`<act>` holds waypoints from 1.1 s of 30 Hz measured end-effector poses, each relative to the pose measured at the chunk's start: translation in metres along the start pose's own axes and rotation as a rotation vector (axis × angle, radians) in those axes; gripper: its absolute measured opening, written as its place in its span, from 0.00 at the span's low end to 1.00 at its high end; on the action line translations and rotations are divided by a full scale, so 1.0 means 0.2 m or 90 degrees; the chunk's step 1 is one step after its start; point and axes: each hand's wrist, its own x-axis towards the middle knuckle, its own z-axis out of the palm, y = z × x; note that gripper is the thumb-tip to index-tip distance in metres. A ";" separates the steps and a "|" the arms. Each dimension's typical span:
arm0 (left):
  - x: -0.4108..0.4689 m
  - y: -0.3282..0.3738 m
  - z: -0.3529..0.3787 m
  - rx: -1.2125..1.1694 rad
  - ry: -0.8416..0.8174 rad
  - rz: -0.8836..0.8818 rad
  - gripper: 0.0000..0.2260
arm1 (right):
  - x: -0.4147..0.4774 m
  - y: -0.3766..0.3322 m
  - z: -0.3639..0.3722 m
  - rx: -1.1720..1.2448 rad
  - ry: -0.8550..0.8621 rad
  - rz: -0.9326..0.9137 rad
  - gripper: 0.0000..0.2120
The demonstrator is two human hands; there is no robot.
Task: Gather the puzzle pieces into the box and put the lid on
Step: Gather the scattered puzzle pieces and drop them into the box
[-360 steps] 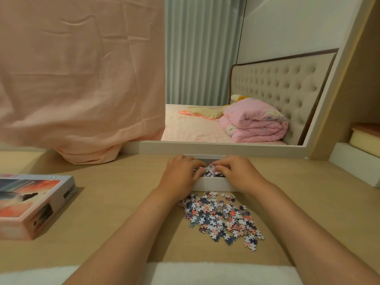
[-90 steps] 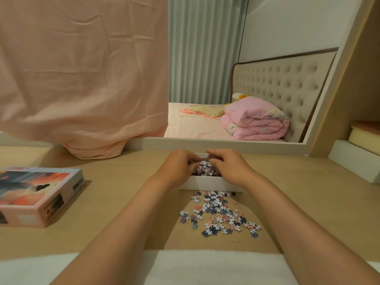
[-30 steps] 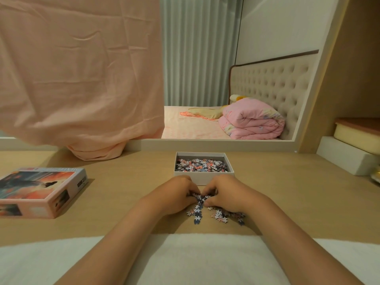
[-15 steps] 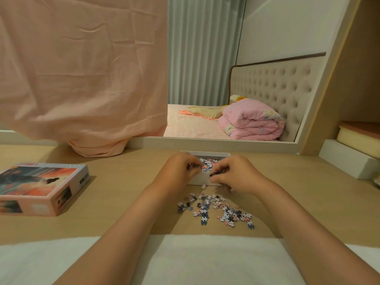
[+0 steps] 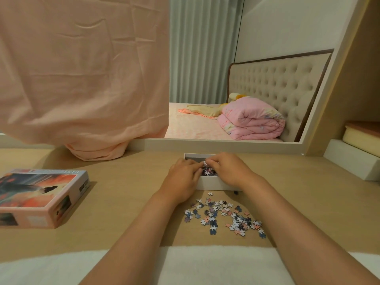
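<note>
Since half a second ago both hands have pushed further over the box. Our left hand (image 5: 183,177) and right hand (image 5: 230,171) now sit above its open top, fingertips drawn together and pinching a clump of pieces (image 5: 207,172) between them. Directly beneath the palms is the white box (image 5: 207,183), its near wall showing between our wrists. Closer to us than the wrists, between the forearms, loose pieces (image 5: 224,214) lie scattered on the bench (image 5: 123,202). Well off to the left of the left hand rests the lid (image 5: 41,194), picture side up.

If we let go too close to that near wall, we judge some pieces could tip over the rim and land back on the bench. A wrist dragged back low might also shove the light box or scatter the loose pieces wider.
</note>
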 end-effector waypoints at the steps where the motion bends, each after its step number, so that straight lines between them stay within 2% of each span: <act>1: 0.00 0.00 0.01 -0.002 -0.004 -0.001 0.17 | 0.00 0.00 0.00 -0.007 0.011 -0.007 0.16; 3: -0.01 -0.01 0.01 -0.008 0.004 -0.003 0.17 | -0.01 0.00 -0.01 -0.003 0.055 -0.025 0.10; 5: -0.01 -0.01 0.01 -0.012 0.025 0.003 0.16 | -0.03 -0.01 -0.03 0.027 0.092 -0.039 0.08; 10: -0.04 0.04 -0.02 -0.034 0.014 0.014 0.16 | -0.11 -0.03 -0.09 0.104 0.089 -0.053 0.07; 15: -0.07 0.07 -0.08 -0.063 -0.003 -0.005 0.18 | -0.25 -0.07 -0.05 0.058 -0.033 -0.150 0.09; 19: -0.12 0.14 -0.16 0.013 0.052 0.001 0.18 | -0.30 -0.06 0.03 -0.032 -0.174 -0.172 0.09; 22: -0.19 0.18 -0.23 0.039 -0.056 -0.048 0.17 | -0.31 -0.07 0.03 -0.017 -0.216 -0.146 0.13; 24: -0.26 0.18 -0.25 0.047 -0.186 -0.100 0.23 | -0.32 -0.07 -0.02 0.051 -0.231 -0.109 0.15; 26: -0.32 0.17 -0.23 0.080 -0.274 -0.092 0.33 | -0.34 -0.04 -0.08 0.081 -0.202 -0.071 0.15; 30: -0.36 0.20 -0.16 0.026 -0.314 -0.035 0.48 | -0.39 0.08 -0.12 -0.021 -0.127 -0.020 0.14; 33: -0.34 0.24 -0.09 -0.012 -0.329 -0.002 0.49 | -0.44 0.11 -0.09 -0.048 -0.147 0.003 0.11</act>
